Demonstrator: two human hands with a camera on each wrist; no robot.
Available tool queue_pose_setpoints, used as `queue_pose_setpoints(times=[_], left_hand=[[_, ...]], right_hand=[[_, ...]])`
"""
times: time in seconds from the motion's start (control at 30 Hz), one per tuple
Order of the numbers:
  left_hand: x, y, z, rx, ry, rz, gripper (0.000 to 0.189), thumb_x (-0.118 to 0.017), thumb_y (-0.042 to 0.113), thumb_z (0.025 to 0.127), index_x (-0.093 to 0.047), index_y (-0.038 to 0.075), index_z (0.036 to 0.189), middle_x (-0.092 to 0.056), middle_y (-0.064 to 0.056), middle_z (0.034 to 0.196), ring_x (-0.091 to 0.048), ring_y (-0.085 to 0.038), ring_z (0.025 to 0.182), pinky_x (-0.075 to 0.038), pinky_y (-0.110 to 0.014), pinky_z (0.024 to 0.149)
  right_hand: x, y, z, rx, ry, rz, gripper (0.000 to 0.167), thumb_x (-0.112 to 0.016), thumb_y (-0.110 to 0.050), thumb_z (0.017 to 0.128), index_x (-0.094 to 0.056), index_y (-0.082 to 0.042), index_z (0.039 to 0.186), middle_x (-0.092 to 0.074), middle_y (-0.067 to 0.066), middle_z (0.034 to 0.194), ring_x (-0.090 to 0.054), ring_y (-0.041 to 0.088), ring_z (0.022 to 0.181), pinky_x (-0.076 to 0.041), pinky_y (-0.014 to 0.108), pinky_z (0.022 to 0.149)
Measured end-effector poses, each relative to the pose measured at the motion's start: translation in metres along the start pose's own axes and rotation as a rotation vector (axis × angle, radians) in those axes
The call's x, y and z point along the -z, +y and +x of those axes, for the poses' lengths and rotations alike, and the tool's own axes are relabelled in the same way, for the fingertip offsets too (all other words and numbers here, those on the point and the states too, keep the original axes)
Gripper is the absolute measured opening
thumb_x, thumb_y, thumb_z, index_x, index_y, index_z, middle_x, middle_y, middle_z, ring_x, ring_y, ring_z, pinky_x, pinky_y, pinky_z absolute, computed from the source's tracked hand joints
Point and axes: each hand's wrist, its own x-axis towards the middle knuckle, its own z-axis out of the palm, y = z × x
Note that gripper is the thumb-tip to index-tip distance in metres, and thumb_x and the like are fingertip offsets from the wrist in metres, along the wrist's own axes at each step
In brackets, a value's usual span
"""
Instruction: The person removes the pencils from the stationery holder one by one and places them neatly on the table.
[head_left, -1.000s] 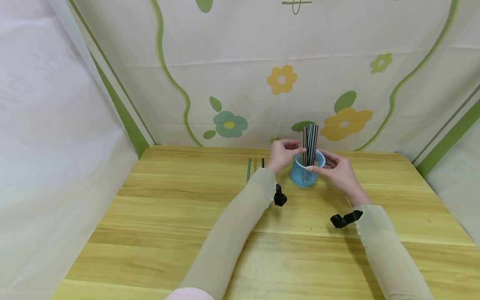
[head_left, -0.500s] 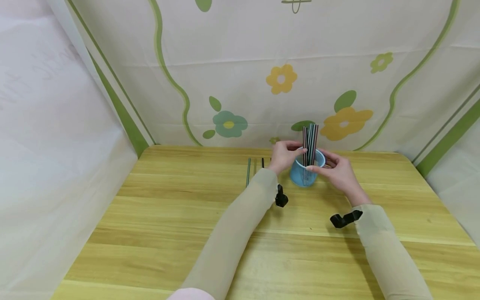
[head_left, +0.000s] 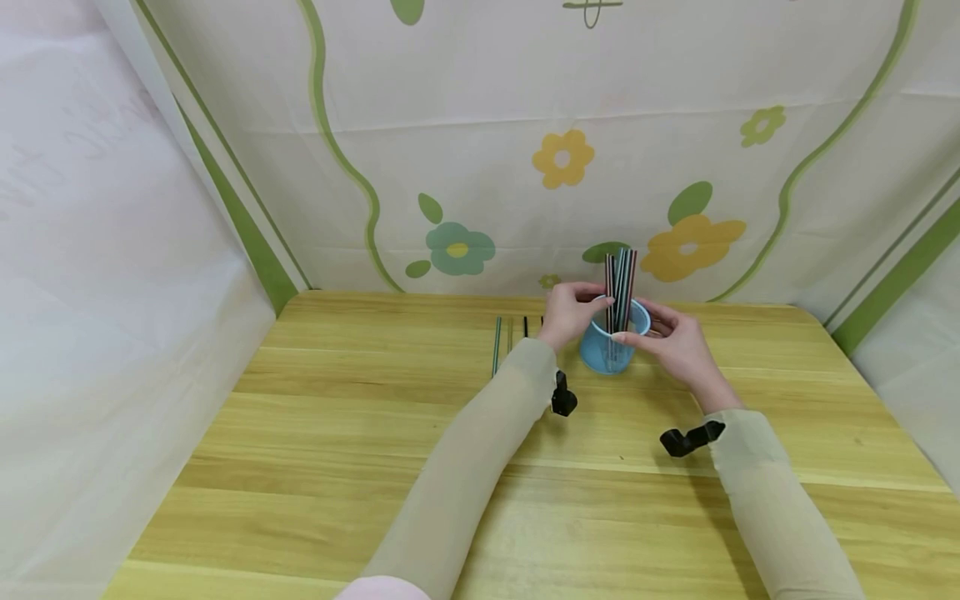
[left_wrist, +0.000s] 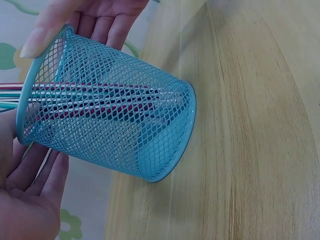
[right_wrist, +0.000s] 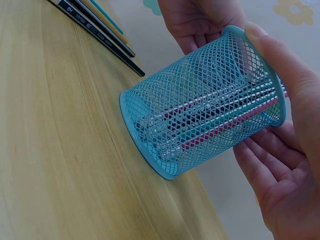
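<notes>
A light-blue mesh pencil cup [head_left: 600, 354] stands upright on the table near its back edge. Several slim striped pencils [head_left: 622, 275] in red, teal and black rise from it, their lower ends showing through the mesh. My right hand [head_left: 678, 346] grips the cup, thumb on the near rim, fingers around the far side, as the right wrist view also shows. From the left, my left hand [head_left: 566, 312] pinches at the pencils just above the rim. Its thumb crosses in front of them, while the index fingertip is partly hidden behind; the other fingers lie outside the mesh.
Left of the cup, several loose pencils lie side by side, including a green one [head_left: 497, 346] and a dark one [right_wrist: 102, 37] marked HB; my left arm partly covers them. The wooden table [head_left: 337, 450] meets a flower-patterned cloth [head_left: 480, 192] behind.
My left hand has shifted slightly right, uncovering the tip of another dark pencil on the table. The right hand and the cup stay where they were.
</notes>
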Motion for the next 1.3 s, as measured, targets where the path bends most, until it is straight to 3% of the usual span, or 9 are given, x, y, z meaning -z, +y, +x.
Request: queue_pose_setpoints(times=[0.27,0.63,1.03,1.3], left_hand=[[-0.001,-0.004,0.001,0.02,0.026,-0.036,0.017,-0.077,0.022,0.095,-0.079,0.012,0.109,-0.071,0.009,0.098,-0.066,-0.003,0.087,-0.056,-0.019,0.075],[0.004,0.002,-0.001,0.021,0.058,-0.047,0.019,-0.075,0.028,0.096,-0.079,0.013,0.107,-0.07,0.01,0.095,-0.065,-0.004,0.087,-0.056,-0.02,0.073],[0.015,0.014,-0.001,-0.034,0.098,-0.1,0.019,-0.077,0.029,0.094,-0.08,0.014,0.104,-0.072,0.011,0.093,-0.067,-0.006,0.087,-0.058,-0.023,0.075],[0.024,0.022,0.002,-0.078,0.111,-0.206,0.019,-0.076,0.021,0.095,-0.078,0.007,0.107,-0.073,0.002,0.092,-0.072,-0.015,0.085,-0.061,-0.029,0.078]], right_hand=[[0.001,0.001,0.0,-0.016,-0.005,-0.014,0.081,-0.083,-0.031,0.089,-0.043,-0.009,0.155,-0.049,0.016,0.15,-0.054,0.033,0.13,-0.052,0.013,0.086],[0.001,0.001,-0.001,-0.01,-0.013,-0.003,0.081,-0.083,-0.032,0.089,-0.042,-0.009,0.156,-0.05,0.017,0.15,-0.054,0.035,0.131,-0.052,0.013,0.087],[0.0,0.0,-0.002,-0.016,-0.007,-0.007,0.082,-0.083,-0.034,0.089,-0.043,-0.008,0.155,-0.051,0.018,0.148,-0.054,0.035,0.13,-0.052,0.012,0.087],[0.001,0.001,-0.001,-0.011,-0.006,-0.019,0.084,-0.083,-0.036,0.087,-0.042,-0.009,0.155,-0.051,0.018,0.148,-0.054,0.035,0.13,-0.051,0.012,0.087]])
